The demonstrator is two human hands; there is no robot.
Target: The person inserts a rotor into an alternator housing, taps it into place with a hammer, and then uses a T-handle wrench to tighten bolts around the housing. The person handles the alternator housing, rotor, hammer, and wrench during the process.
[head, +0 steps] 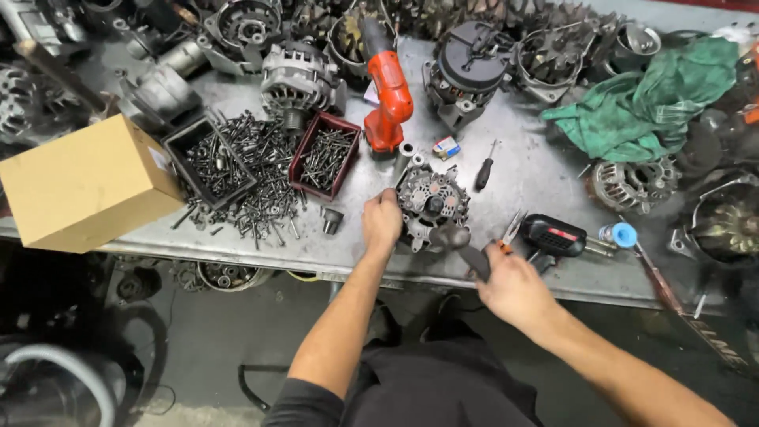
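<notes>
At the worktop's (522,178) near edge, a dark-handled tool (472,257) is gripped by the right hand (512,286); the alternator part (432,207) is steadied by the closed left hand (382,221). Pliers (511,231), screwdriver (485,168) and orange drill (387,91) are crowded around it; screw trays (324,154) lie leftward.

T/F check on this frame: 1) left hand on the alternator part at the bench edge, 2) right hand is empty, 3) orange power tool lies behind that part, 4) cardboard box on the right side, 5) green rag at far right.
1. The left hand rests on the alternator part near the bench edge. True.
2. The right hand is empty. False: it grips a dark-handled tool set against the part.
3. The orange power tool lies behind the part. True.
4. The cardboard box sits on the right. False: it is at the left end.
5. The green rag lies at the far right. True.
</notes>
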